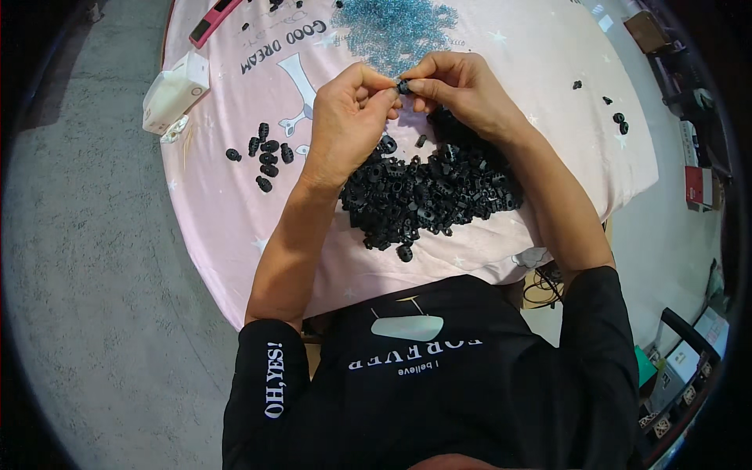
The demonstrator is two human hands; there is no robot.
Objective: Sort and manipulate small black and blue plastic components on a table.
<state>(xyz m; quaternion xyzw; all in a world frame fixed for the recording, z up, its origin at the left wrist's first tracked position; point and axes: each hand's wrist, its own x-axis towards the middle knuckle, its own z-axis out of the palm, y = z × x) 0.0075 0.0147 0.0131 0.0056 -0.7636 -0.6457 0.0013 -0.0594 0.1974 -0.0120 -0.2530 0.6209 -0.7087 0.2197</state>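
Observation:
My left hand (351, 117) and my right hand (464, 90) meet above the table, both closed in a pinch. Between their fingertips is a small black plastic cord lock (403, 87), partly covered by the fingers. Just below the hands spreads a large heap of loose black plastic cord lock parts (431, 192). Beyond the hands lies a pile of small shiny bluish metal springs (395, 31). To the left of my left forearm, several black cord locks (269, 158) lie in a loose group.
A pink cloth with printed drawings (227, 227) covers the table. A white tissue box (176, 92) stands at its left edge, with a pink-red tool (213, 22) farther back. A few black pieces (620, 119) lie at the right. Boxes (699, 186) stand on the floor beyond.

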